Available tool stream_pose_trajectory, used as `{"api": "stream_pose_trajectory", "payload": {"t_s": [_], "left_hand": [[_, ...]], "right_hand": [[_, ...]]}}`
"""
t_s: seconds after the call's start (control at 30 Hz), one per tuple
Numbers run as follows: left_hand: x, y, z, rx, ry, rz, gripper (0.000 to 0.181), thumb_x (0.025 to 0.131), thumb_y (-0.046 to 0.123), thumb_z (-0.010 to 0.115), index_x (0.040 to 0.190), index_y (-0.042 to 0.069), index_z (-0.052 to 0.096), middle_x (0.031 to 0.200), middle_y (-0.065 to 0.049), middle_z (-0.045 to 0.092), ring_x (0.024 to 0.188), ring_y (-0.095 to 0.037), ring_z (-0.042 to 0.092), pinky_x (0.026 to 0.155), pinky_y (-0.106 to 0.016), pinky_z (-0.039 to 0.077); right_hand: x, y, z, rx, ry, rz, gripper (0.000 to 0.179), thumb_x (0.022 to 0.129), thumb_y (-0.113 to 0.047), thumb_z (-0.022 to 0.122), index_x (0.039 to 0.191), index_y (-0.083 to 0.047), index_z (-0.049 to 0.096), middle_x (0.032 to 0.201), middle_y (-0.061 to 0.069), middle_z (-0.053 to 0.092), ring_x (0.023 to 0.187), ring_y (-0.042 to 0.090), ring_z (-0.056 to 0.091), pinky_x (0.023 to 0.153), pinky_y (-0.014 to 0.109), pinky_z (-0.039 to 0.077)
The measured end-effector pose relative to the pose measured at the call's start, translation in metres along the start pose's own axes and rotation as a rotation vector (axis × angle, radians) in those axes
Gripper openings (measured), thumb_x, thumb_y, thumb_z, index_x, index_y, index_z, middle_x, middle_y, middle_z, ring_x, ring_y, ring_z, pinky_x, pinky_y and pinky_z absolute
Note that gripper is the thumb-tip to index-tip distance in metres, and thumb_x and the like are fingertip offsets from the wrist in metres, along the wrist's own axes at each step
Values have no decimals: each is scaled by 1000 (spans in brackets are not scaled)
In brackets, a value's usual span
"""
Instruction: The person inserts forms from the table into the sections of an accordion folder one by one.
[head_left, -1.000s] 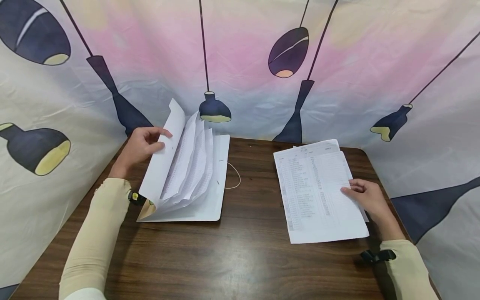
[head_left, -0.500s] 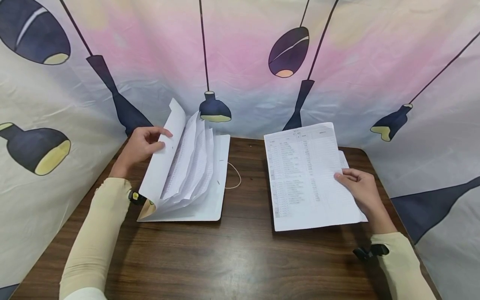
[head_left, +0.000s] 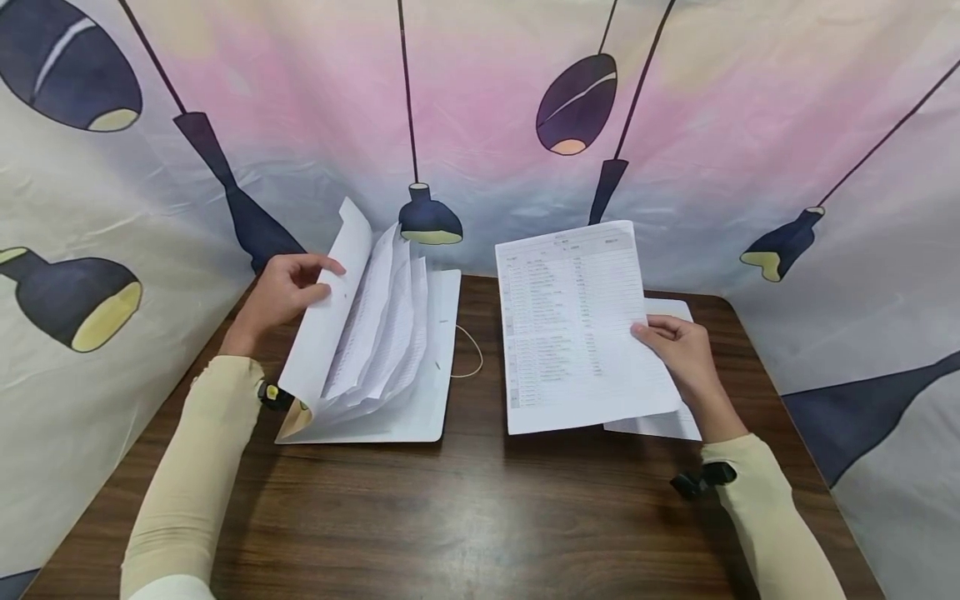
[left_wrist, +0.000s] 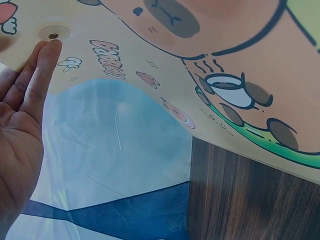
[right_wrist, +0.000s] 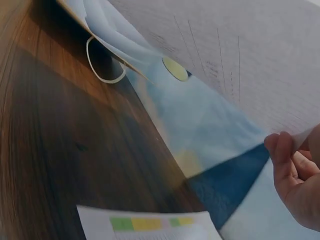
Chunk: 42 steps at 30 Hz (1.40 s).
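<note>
- Head view: bright, with pale glare on the wood-grain tabletop (head_left: 472, 533) and soft shadow beneath the printed sheet (head_left: 566, 333).
- Right wrist view: dimmer, the printed sheet blurred.

Usable lane on the counter (head_left: 480, 492) between folder (head_left: 442, 333) and held sheet (head_left: 573, 333); elastic loop (head_left: 472, 354) juts into it. Near side: room between the sleeves (head_left: 195, 450). Curtain (head_left: 495, 125) walls off the back. Raised cover (head_left: 318, 333) plus left hand (head_left: 285, 287) block folder's left; pages (head_left: 382, 333) crowd inside. Right hand (head_left: 682, 350) and lower sheet (head_left: 670, 308) obstruct the right.
</note>
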<state>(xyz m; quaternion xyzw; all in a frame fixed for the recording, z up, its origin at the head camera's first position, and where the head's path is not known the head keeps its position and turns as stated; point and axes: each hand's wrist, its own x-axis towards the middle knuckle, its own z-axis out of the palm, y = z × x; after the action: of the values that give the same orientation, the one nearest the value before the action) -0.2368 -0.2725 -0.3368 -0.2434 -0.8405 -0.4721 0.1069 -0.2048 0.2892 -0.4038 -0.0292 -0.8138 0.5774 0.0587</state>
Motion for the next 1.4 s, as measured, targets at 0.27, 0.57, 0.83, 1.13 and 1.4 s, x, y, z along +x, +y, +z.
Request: {"api": "stream_pose_trajectory", "payload": {"t_s": [0.27, 0.57, 0.83, 1.13, 1.4], "left_hand": [[1, -3, 0, 12, 1, 3, 25, 90, -9, 57, 111, -10, 70, 55, 3, 35, 47, -14, 30, 47, -31, 31], [4, 0, 2, 26, 5, 2, 26, 89, -8, 57, 111, -10, 71, 57, 3, 38, 50, -13, 32, 49, -30, 31], [3, 1, 2, 18, 8, 4, 26, 89, -9, 58, 111, -10, 71, 58, 3, 38, 50, -12, 31, 49, -29, 31], [2, -1, 2, 30, 14, -4, 26, 89, -9, 57, 111, -9, 71, 58, -1, 38, 50, -12, 32, 49, -30, 32], [0, 0, 2, 41, 11, -13, 26, 90, -8, 57, 111, -9, 71, 58, -1, 38, 50, -13, 32, 49, -30, 31]], "right_hand": [[10, -4, 37, 115, -53, 14, 45, 95, -23, 74, 127, 8, 65, 93, -4, 75, 75, 12, 74, 64, 31, 60], [15, -3, 67, 180, -112, 48, 42, 96, -17, 72, 127, 9, 64, 98, 7, 75, 74, 14, 75, 63, 33, 60], [17, -1, 82, 215, -155, 62, 41, 95, -15, 72, 126, 11, 64, 97, 7, 76, 73, 14, 74, 63, 32, 59], [20, -5, 94, 183, -166, 82, 39, 95, -14, 72, 126, 10, 66, 109, 22, 74, 75, 15, 74, 64, 33, 60], [25, -9, 104, 184, -184, 89, 39, 96, -13, 71, 127, 9, 65, 118, 29, 69, 78, 17, 75, 65, 33, 60]]}}
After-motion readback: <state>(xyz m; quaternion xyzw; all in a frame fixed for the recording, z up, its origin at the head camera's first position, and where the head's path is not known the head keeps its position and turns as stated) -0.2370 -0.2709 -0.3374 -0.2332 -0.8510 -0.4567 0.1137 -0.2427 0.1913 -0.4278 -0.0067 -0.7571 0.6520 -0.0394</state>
